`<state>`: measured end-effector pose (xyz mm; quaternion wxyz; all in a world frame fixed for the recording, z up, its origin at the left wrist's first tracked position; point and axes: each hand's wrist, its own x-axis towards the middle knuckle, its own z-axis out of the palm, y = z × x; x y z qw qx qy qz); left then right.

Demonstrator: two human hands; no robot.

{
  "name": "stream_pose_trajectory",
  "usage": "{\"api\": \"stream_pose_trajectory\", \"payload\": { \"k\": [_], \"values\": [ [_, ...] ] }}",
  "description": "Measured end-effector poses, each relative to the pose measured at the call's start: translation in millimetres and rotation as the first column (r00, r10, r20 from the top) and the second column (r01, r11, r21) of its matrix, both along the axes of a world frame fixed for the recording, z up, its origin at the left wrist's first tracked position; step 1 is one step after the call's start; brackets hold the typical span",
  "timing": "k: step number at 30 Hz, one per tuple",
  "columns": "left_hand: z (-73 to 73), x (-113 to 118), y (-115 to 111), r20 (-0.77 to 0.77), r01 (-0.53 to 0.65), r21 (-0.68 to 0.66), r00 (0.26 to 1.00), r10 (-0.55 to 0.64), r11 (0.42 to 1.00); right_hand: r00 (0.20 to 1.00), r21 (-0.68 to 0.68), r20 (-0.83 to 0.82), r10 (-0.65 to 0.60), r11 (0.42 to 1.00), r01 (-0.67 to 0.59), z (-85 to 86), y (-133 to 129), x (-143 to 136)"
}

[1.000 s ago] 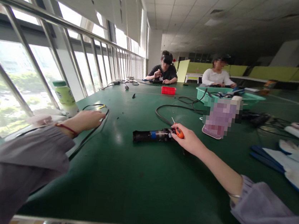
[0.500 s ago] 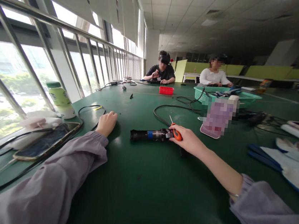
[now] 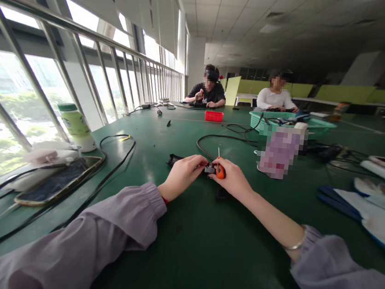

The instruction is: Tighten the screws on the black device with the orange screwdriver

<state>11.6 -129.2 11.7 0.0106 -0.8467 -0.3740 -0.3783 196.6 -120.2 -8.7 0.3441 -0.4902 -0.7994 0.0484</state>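
Head view: left hand pinches the black device, seemingly steadying it; right hand curls around an orange-handled screwdriver.

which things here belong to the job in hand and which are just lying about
Seemingly part of the job:
black device
orange-handled tool

Apparently just lying about:
green-capped bottle
dark-screened phone
red tray
teal basket
gloves
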Motion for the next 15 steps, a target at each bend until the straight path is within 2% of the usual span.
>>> {"api": "stream_pose_trajectory", "payload": {
  "k": [3, 8, 15],
  "values": [
    [-4.1, 6.3, 3.0, 0.008, -0.006, 0.011, 1.000, 0.006, 1.000, 1.000, 0.010, -0.011, 0.013, 1.000, -0.013, -1.5, 1.6, 0.3],
    [-3.3, 6.4, 5.9, -0.217, -0.036, 0.089, 0.975, 0.054, 0.995, 0.999, 0.012, -0.014, 0.030, 0.999, -0.030, -2.4, 3.7, 1.1],
    [4.9, 2.3, 4.1, -0.390, -0.021, 0.185, 0.916, 0.093, 0.982, 0.999, 0.011, -0.021, 0.033, 0.999, -0.033, -2.1, 3.9, 1.3]
  ]
}}
